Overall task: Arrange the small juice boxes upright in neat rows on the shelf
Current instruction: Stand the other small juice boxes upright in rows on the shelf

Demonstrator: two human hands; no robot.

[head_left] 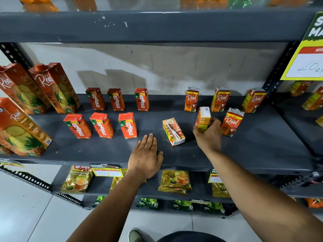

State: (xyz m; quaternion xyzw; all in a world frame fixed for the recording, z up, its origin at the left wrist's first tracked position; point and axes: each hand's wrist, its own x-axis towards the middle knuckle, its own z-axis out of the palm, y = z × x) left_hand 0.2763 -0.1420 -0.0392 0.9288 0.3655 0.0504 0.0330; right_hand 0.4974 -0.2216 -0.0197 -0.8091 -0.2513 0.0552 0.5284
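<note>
Small red Maaza boxes [128,125] stand upright in two rows of three on the dark grey shelf [253,145]. To the right, three small orange Real boxes [219,99] stand in a back row and one more [231,122] stands in front. My right hand [208,135] is shut on another small Real box [203,118], held just above the shelf beside that front one. One small Real box [173,131] lies flat on its back, straw side up, between my hands. My left hand [146,157] rests flat and open on the shelf's front edge.
Tall Real pineapple cartons [54,88] stand at the left end of the shelf. A yellow price sign [307,63] hangs at the upper right. Tea packets [175,180] lie on the shelf below. More juice boxes stand on the neighbouring shelf at the right [312,102].
</note>
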